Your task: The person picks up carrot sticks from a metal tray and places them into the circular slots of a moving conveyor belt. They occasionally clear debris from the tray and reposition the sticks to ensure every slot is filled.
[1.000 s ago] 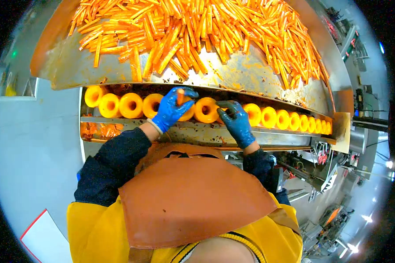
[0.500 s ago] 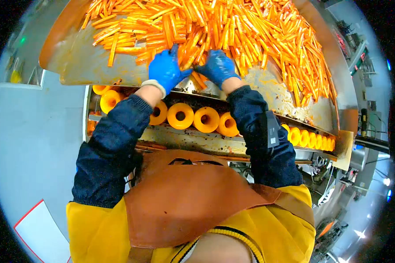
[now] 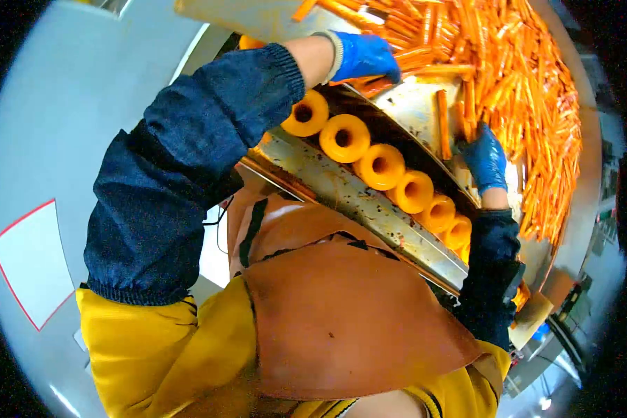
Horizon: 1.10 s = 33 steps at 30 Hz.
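Note:
My left hand (image 3: 362, 57), in a blue glove with a pale cuff, is at the near edge of the metal tray. Its fingers are curled down over orange sticks (image 3: 373, 86), which show just under the palm. Farther right, my right hand (image 3: 486, 160), gloved in blue, has its thumb and fingers closed around orange sticks beside the heap (image 3: 519, 104); blur and the glove partly hide them. The sticks are glossy and look coated. One loose stick (image 3: 444, 124) lies on the metal tray (image 3: 416, 104) between my hands.
Below the tray's near edge runs a row of yellow ring-ended rollers (image 3: 380, 166) above a stained metal ledge (image 3: 334, 191). My brown apron (image 3: 355, 320) is close to that ledge. A white, red-edged panel (image 3: 35, 261) shows at left.
My hands, close together before, have moved apart: left hand to the left along the tray edge, right hand to the right by the heap. The view has turned and shifted.

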{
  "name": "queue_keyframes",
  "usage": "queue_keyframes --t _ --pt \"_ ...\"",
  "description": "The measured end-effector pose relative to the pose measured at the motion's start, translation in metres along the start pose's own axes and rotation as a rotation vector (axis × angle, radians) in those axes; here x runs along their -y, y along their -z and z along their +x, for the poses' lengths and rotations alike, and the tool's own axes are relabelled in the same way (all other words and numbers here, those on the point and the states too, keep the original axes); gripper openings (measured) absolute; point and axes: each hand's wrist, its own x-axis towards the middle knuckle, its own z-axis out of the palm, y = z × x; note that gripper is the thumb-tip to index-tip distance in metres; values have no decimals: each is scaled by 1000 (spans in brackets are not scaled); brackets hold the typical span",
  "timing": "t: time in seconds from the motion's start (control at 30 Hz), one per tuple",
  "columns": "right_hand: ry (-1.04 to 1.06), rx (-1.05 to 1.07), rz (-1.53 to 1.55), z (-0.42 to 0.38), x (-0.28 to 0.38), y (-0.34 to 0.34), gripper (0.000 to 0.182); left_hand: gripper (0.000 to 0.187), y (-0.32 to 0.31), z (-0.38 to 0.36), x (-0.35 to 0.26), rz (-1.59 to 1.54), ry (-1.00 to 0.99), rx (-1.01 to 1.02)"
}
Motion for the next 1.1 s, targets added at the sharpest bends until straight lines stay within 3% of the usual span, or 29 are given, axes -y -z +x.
queue_keyframes --t 0.07,0.13,0.17,0.2,0.23,0.27,0.33,0.37,0.4,0.47,0.5,0.57,0.7,0.73,0.8,0.9,0.93,0.97,1.0,1.07,1.1 --pt "35 48 1 0 5 13 53 27 -8 6 34 144 -446 -238" --pt "-59 90 148 7 -14 6 49 30 -10 -15 30 158 -548 -348" --pt "-83 145 428 7 -33 -3 46 32 -12 -24 27 175 -646 -454" --pt "-109 186 710 4 -57 -14 42 38 -16 -27 23 107 -492 -357" --pt "-238 170 677 -7 -51 -7 38 34 -23 -21 29 34 -426 -315" --pt "-213 117 1107 -34 -45 1 27 29 -31 -13 34 -35 -360 -267" --pt "-256 0 1389 -76 -27 21 29 23 -42 -6 32 -202 -269 -341" --pt "-265 -70 1483 -90 -39 6 29 23 -42 -5 20 -155 -486 -485" --pt "-270 -142 1576 -105 -51 -10 29 28 -35 -8 10 -628 -46 -161" --pt "-337 -264 1701 -139 -48 -21 27 25 -40 -18 -3 -702 28 -194" --pt "-418 -305 1692 -155 -52 -33 28 25 -46 -20 -13 -694 7 -171" --pt "-515 -412 1625 -179 -57 -54 29 25 -55 -25 -36 -979 102 -345" --pt "-560 -624 1609 -203 -70 -92 30 31 -81 -32 -52 -1235 81 -316" --pt "-562 -642 1692 -206 -67 -88 29 31 -86 -36 -49 -1177 158 -294" --pt "-625 -422 1710 -210 -70 -89 26 30 -104 -38 -53 -1154 152 -349" --pt "-540 -543 1717 -188 -40 -95 26 25 -121 -39 -81 -988 136 -304" --pt "-445 -543 1526 -185 -37 -121 30 24 -126 -38 -91 -937 109 -272" --pt "-418 -478 1231 -184 -39 -138 32 21 -129 -40 -105 -950 205 -226" --pt "-447 -470 1017 -190 -33 -134 36 17 -139 -38 -104 -845 124 -251" --pt "-276 -582 869 -203 -32 -129 36 26 -140 -40 -110 -748 105 -189" --pt "-286 -592 876 -210 -36 -126 36 27 -144 -43 -106 -792 214 -172"
